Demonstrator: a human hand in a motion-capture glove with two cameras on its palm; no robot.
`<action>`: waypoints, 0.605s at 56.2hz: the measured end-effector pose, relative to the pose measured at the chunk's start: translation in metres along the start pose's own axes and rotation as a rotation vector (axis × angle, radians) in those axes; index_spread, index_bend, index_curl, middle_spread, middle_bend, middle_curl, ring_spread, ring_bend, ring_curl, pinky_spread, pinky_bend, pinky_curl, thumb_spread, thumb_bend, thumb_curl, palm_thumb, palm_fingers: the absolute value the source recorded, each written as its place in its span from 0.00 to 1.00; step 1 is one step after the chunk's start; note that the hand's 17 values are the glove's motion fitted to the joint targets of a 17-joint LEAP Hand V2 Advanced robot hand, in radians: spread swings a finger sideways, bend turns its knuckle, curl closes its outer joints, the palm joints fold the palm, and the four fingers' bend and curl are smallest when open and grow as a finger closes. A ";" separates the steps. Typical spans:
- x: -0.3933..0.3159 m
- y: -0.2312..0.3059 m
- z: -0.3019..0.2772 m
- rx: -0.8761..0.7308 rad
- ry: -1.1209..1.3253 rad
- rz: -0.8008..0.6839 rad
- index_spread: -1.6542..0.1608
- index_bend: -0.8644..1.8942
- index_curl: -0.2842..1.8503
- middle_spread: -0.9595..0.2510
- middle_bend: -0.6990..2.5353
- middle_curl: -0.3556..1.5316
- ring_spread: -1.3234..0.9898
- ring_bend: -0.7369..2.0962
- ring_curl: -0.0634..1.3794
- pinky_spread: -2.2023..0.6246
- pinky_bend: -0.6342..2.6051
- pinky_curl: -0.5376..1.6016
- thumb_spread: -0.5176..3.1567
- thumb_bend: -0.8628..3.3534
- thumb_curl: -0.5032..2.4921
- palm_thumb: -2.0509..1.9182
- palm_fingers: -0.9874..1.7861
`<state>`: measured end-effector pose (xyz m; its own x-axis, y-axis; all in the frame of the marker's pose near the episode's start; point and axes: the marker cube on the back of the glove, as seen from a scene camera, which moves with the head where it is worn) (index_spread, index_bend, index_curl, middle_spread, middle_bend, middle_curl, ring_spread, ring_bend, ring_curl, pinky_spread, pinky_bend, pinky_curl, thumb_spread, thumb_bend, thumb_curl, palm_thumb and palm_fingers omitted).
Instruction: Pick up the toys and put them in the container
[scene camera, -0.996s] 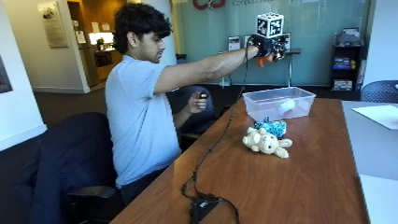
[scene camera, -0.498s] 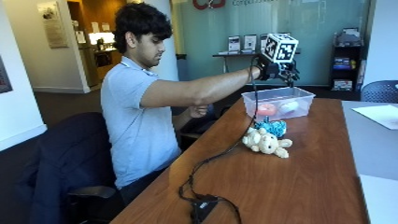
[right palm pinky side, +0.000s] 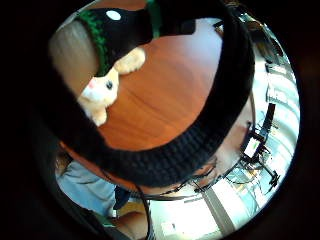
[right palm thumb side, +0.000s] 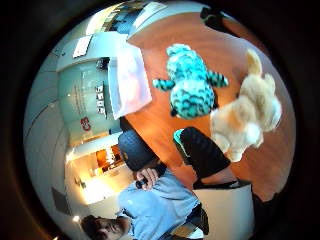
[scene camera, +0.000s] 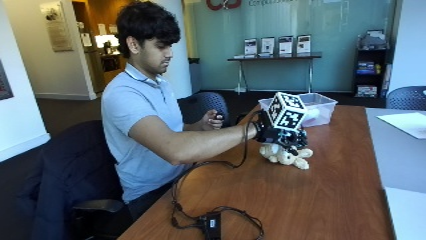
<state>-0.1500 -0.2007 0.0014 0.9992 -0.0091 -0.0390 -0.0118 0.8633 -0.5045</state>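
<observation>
A cream plush animal (scene camera: 287, 156) lies on the wooden table (scene camera: 299, 200). My gloved right hand (scene camera: 285, 136) hovers just above it with fingers hanging down, holding nothing. In the thumb side palm view the cream plush (right palm thumb side: 250, 117) lies beside a teal striped plush (right palm thumb side: 192, 92), and a black gloved finger (right palm thumb side: 202, 150) reaches toward them without touching. The teal plush is hidden behind the hand in the outside view. The clear plastic container (scene camera: 319, 102) stands farther back on the table, with something pale pink inside (right palm thumb side: 131, 75). The cream plush (right palm pinky side: 102, 92) also shows under the little finger side.
A black box with cables (scene camera: 212, 222) lies near the table's front edge. A grey table (scene camera: 399, 165) adjoins on the right, with a sheet of paper (scene camera: 406, 122) on it. The person's bare left hand (scene camera: 214, 120) holds a small dark object near the chest.
The gloved hand has come down from high over the container to just above the cream plush. The outside camera has also shifted.
</observation>
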 end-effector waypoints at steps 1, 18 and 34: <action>0.002 0.002 0.005 -0.006 0.003 0.001 0.74 0.40 0.31 0.82 0.26 0.35 0.58 0.30 0.21 0.80 0.51 0.38 0.52 0.20 0.27 0.52 0.30; 0.016 -0.009 0.078 0.167 0.050 -0.061 0.75 0.43 0.33 0.83 0.23 0.31 0.58 0.35 0.19 0.77 0.51 0.39 0.54 0.22 0.28 0.55 0.36; 0.037 -0.011 0.037 0.374 -0.111 -0.060 0.79 0.47 0.37 0.81 0.28 0.32 0.51 0.56 0.32 0.68 0.53 0.42 0.57 0.29 0.32 0.68 0.66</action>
<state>-0.1115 -0.1915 0.0378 0.9960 -0.0284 0.0845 0.0411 0.9874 -0.1527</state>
